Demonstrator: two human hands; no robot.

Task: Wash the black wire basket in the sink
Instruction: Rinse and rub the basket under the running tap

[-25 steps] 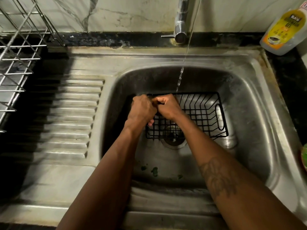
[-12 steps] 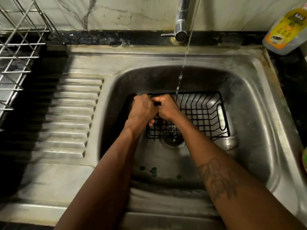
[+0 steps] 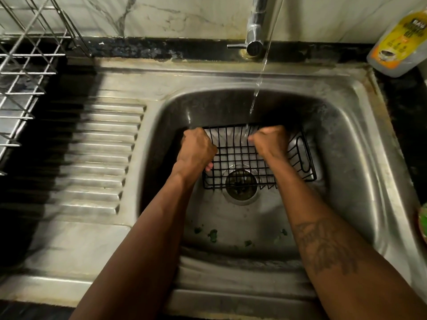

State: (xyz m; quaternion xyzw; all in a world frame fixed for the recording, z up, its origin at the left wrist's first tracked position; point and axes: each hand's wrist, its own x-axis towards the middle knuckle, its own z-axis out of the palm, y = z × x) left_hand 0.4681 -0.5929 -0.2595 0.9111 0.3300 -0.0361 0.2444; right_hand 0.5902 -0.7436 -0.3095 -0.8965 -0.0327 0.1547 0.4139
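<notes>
The black wire basket (image 3: 240, 158) lies in the steel sink (image 3: 346, 139), over the drain (image 3: 241, 184). My left hand (image 3: 196, 151) grips the basket's left end, fingers curled round the wires. My right hand (image 3: 270, 140) is curled over the far rim, right of centre. A thin stream of water (image 3: 257, 88) falls from the tap (image 3: 255, 24) onto the far rim between my two hands. The basket's right handle loop (image 3: 303, 153) shows past my right wrist.
A ribbed steel drainboard (image 3: 92, 153) lies left of the bowl, with a wire dish rack (image 3: 20, 77) beyond it. A bottle with a yellow label (image 3: 397, 40) stands at the back right. Green scraps (image 3: 212, 234) lie on the sink floor near me.
My right hand has slid right along the far rim, away from my left hand. The two hands were touching before and are apart now. Water keeps running.
</notes>
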